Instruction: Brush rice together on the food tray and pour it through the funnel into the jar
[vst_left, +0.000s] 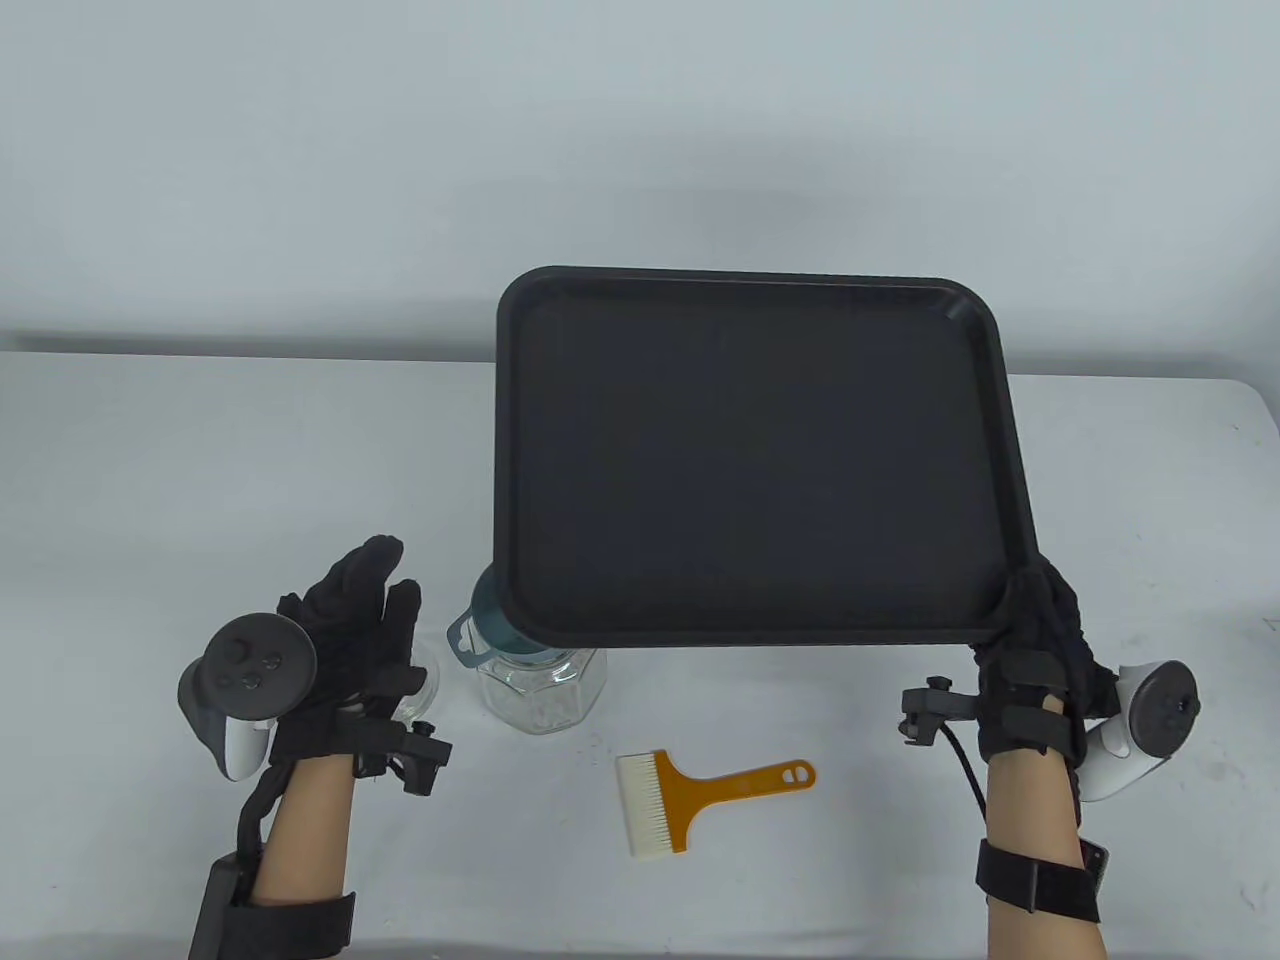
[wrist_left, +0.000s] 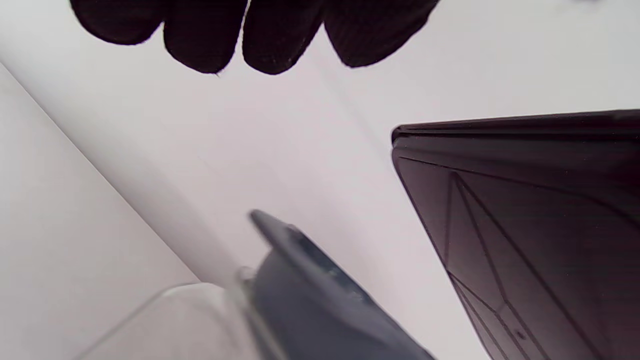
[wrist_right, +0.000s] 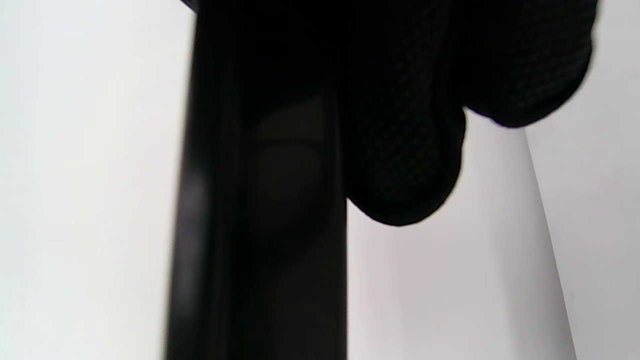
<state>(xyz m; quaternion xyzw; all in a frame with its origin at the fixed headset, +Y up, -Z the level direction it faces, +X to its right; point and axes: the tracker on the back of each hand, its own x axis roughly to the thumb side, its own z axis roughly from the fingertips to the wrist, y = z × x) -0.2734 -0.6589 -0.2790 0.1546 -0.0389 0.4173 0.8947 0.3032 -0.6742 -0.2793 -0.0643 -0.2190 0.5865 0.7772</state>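
My right hand grips the near right corner of the black food tray and holds it raised above the table. The tray's near left corner hangs over a blue-grey funnel that sits in a clear glass jar. No rice shows on the tray's face. In the right wrist view, the fingers curl round the tray's edge. My left hand hovers left of the jar, fingers relaxed and holding nothing. The left wrist view shows its fingertips, the funnel and the tray's underside.
A brush with an orange handle and white bristles lies on the white table in front of the jar. A small clear round object sits partly hidden under my left hand. A grey wall rises behind the table's far edge.
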